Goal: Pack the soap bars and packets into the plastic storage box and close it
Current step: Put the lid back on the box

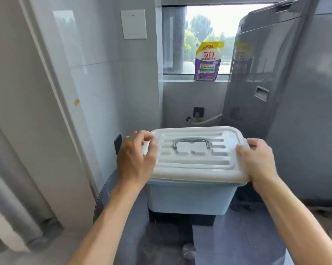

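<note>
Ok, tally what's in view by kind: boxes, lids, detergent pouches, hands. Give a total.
Storage box: 1
Lid: 1
Detergent pouch on the windowsill: 1
Hands: 2, left hand and right hand, one at each end of the lid
Total: 5

We see bright daylight coming through the window, where the sky is blown out to plain white. The glossy wall tiles catch soft pale reflections, and the washing machine mirrors the detergent pouch on its dark side. Shadows are gentle, deepest under the storage box. The wide lens bends the door frame at the left edge, and we find the lower corners smeared and soft.
</note>
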Available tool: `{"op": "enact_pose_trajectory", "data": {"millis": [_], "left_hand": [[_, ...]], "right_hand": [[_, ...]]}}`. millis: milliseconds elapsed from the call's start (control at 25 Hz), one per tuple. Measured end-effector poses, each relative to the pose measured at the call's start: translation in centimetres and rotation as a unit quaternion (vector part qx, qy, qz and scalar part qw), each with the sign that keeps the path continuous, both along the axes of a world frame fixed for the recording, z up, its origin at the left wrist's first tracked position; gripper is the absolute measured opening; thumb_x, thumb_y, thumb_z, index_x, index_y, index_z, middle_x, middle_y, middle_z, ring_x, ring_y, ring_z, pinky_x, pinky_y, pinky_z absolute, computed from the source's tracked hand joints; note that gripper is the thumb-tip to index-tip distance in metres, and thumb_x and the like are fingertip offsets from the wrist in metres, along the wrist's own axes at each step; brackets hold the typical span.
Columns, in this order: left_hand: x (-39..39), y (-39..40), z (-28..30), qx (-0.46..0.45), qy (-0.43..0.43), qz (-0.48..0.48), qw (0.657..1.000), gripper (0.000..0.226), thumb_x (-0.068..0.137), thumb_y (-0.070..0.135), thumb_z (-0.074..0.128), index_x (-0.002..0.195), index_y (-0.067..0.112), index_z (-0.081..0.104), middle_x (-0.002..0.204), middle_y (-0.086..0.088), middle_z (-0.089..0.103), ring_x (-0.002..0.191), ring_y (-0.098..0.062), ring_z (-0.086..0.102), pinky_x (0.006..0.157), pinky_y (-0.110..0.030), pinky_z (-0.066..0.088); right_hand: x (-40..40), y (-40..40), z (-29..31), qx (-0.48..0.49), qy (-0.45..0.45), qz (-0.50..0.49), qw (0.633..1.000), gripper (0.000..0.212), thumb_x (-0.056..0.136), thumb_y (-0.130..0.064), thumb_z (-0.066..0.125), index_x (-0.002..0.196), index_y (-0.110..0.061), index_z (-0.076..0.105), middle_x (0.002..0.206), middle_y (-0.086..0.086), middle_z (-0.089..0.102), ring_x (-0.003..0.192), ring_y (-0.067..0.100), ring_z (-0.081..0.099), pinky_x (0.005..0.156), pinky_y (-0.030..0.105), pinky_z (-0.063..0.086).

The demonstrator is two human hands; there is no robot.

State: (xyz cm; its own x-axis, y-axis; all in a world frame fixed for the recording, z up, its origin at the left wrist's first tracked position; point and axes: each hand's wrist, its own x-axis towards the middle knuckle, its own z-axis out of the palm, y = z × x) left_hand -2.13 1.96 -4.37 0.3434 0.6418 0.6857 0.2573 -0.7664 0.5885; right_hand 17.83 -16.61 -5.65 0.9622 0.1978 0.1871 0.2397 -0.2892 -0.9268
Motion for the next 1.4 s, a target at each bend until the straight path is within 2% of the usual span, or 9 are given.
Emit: {"op": "enact_pose_trajectory", "data": {"millis": [120,400,600,720,880,960,1080,1160,1400], "left_hand": [[-0.5,3.0,-2.4,-0.091,0.192,0.010,0.977,0.034,0.096,0.029,0.054,0.124,0.012,0.061,0.139,0.001,0.055,0.126,-0.027,0.043,0.098,-0.032,0.033],[-0.2,2.2,-3.3,-0.066,0.247,0.024,0.967,0.033,0.096,0.037,0.045,0.113,0.016,0.063,0.141,0.009,0.050,0.123,-0.023,0.034,0.085,-0.034,0.035],[0.9,1.2,-4.2,-0.039,0.196,-0.035,0.979,0.031,0.097,0.029,0.047,0.117,0.015,0.065,0.137,0.008,0.055,0.121,-0.023,0.034,0.097,-0.028,0.030],[1.5,2.6,-4.0,-0.128,0.137,-0.048,0.981,0.031,0.097,0.016,0.047,0.118,0.018,0.070,0.136,0.008,0.057,0.124,-0.023,0.035,0.099,-0.020,0.025],[1.5,2.9,-3.9,-0.242,0.038,-0.104,0.964,0.032,0.098,0.006,0.047,0.114,0.015,0.073,0.135,0.006,0.057,0.130,-0.024,0.045,0.113,-0.034,0.032],[1.2,2.5,-4.4,-0.338,-0.023,-0.100,0.935,0.034,0.097,0.013,0.051,0.128,0.020,0.063,0.143,0.006,0.047,0.131,-0.020,0.045,0.111,-0.034,0.035],[0.5,2.5,-4.5,-0.595,-0.050,-0.090,0.797,0.048,0.086,0.044,0.062,0.128,0.023,0.058,0.129,-0.002,0.062,0.113,-0.025,0.059,0.088,-0.039,0.047],[0.1,2.2,-4.4,-0.660,-0.051,-0.096,0.743,0.045,0.078,0.053,0.067,0.111,0.023,0.067,0.106,-0.005,0.074,0.090,-0.023,0.067,0.071,-0.035,0.049],[0.6,2.6,-4.8,-0.634,-0.132,-0.049,0.760,0.046,0.071,0.048,0.079,0.101,0.015,0.067,0.099,-0.005,0.072,0.078,-0.021,0.067,0.064,-0.032,0.053]], "right_hand": [[-1.0,1.7,-0.2,-0.236,-0.090,0.039,0.967,0.031,0.091,-0.025,0.052,0.121,-0.027,0.061,0.139,0.000,0.052,0.121,0.031,0.047,0.091,0.044,0.038],[-0.5,1.2,0.3,-0.216,-0.055,0.089,0.971,0.028,0.096,-0.019,0.045,0.118,-0.011,0.061,0.116,0.011,0.063,0.106,0.036,0.056,0.090,0.046,0.044],[0.0,0.6,-0.3,-0.237,-0.072,0.044,0.968,0.027,0.095,-0.015,0.041,0.112,-0.011,0.061,0.105,0.013,0.067,0.098,0.040,0.057,0.082,0.045,0.047],[0.8,0.5,-1.1,-0.194,-0.032,0.092,0.976,0.033,0.100,-0.024,0.042,0.126,-0.025,0.061,0.119,0.005,0.066,0.111,0.031,0.057,0.092,0.042,0.046],[1.4,0.3,-1.3,-0.087,0.058,0.105,0.989,0.035,0.098,-0.032,0.049,0.132,-0.028,0.058,0.132,-0.001,0.063,0.115,0.024,0.059,0.093,0.036,0.046],[0.9,-0.9,-1.8,-0.054,0.206,0.088,0.973,0.054,0.087,-0.051,0.062,0.130,-0.019,0.058,0.125,0.003,0.067,0.108,0.028,0.064,0.083,0.039,0.048],[0.7,-2.1,-2.3,-0.045,0.332,0.097,0.937,0.059,0.062,-0.065,0.077,0.099,-0.019,0.070,0.093,0.005,0.077,0.086,0.027,0.070,0.071,0.040,0.052],[1.2,-2.0,-2.8,-0.002,0.271,0.057,0.961,0.049,0.064,-0.054,0.082,0.082,-0.011,0.067,0.078,0.003,0.073,0.068,0.023,0.065,0.061,0.033,0.048],[0.6,-1.4,-1.8,-0.170,-0.050,-0.044,0.983,0.051,0.077,-0.046,0.070,0.053,-0.005,0.051,0.049,0.005,0.040,0.048,0.024,0.037,0.048,0.031,0.032]]}}
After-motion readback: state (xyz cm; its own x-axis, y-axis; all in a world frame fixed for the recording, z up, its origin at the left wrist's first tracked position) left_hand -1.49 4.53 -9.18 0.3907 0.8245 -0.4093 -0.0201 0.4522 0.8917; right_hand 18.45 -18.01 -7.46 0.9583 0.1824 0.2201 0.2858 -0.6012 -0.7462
